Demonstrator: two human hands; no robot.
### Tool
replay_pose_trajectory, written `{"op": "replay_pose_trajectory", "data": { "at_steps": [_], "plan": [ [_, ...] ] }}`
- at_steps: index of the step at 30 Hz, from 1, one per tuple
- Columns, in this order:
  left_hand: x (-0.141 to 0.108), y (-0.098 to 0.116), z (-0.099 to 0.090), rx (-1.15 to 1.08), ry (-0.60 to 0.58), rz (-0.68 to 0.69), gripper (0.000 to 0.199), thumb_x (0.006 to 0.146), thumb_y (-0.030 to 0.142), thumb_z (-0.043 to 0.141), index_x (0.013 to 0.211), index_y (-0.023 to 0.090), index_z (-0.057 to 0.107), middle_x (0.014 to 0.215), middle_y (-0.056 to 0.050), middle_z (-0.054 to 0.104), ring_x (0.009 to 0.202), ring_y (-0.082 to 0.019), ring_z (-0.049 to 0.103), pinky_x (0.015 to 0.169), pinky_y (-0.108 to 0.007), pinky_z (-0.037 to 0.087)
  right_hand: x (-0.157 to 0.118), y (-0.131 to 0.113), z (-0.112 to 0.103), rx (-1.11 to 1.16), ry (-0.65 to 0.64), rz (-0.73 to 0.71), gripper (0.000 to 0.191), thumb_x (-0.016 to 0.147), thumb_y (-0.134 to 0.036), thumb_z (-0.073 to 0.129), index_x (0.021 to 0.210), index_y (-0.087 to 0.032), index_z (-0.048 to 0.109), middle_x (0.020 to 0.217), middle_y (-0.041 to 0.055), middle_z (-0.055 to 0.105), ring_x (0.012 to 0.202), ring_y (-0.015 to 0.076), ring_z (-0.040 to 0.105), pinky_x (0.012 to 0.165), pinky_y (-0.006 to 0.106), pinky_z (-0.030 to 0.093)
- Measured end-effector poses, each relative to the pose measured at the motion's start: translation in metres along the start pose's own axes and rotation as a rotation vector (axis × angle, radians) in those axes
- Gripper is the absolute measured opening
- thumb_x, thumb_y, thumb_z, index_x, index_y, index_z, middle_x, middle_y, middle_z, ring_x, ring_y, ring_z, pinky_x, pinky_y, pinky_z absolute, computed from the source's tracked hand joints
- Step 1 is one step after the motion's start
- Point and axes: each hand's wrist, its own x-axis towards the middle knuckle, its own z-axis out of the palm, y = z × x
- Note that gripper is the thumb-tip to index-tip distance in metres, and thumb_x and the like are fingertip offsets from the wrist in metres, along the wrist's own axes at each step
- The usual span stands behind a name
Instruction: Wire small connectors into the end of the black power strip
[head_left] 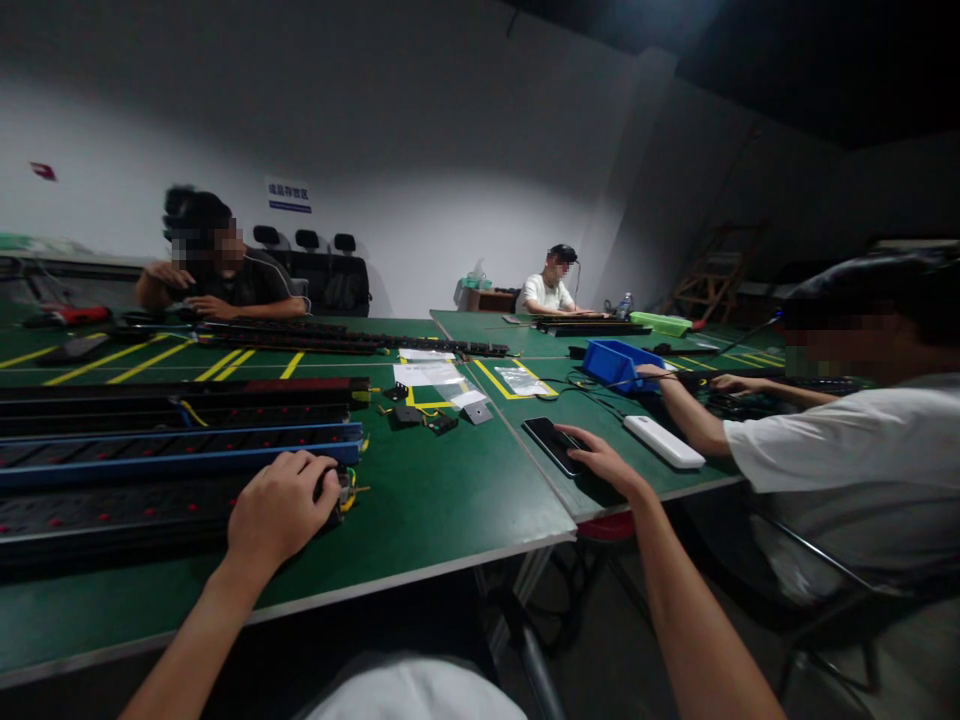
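My left hand [281, 510] lies over the right end of a long black power strip [127, 510] with red spots, its fingers curled around that end. Yellow-green wire ends [349, 490] stick out just past my thumb. A black smartphone [551, 447] lies on the right-hand table near its seam, and my right hand [600, 460] grips its right side, thumb and fingers at the edge. Behind the near strip are a blue-edged strip [300, 442] and another black strip [225, 392]. Small dark metal brackets [409, 415] lie beyond my left hand.
A white power bank [664, 442] and a blue bin [619, 362] stand right of the phone, with cables between. Papers [427, 373] lie mid-table. A co-worker's arm [690, 415] reaches in from the right. Two more people sit across the green tables [450, 500].
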Motion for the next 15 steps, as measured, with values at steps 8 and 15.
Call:
{"op": "replay_pose_trajectory", "data": {
  "at_steps": [8, 15],
  "plan": [
    [-0.001, 0.000, -0.001, -0.012, -0.004, -0.018, 0.037, 0.094, 0.035, 0.039, 0.098, 0.019, 0.072, 0.093, -0.008, 0.070, 0.090, -0.025, 0.062, 0.079, -0.037, 0.047, 0.001, 0.012, -0.001, 0.244, 0.242, 0.048, 0.052, 0.067, -0.028, 0.058, 0.117, -0.022, 0.070, 0.119, 0.0096, 0.070, 0.117, 0.0297, 0.060, 0.099, 0.042, 0.047],
    [-0.001, 0.003, -0.003, -0.007, -0.011, -0.025, 0.037, 0.094, 0.034, 0.039, 0.098, 0.019, 0.073, 0.092, -0.008, 0.070, 0.090, -0.025, 0.062, 0.078, -0.037, 0.047, 0.007, 0.028, -0.002, 0.222, 0.410, 0.094, 0.039, 0.068, -0.033, 0.056, 0.099, -0.018, 0.073, 0.096, 0.0095, 0.075, 0.099, 0.0271, 0.067, 0.091, 0.039, 0.049]
  ]
}}
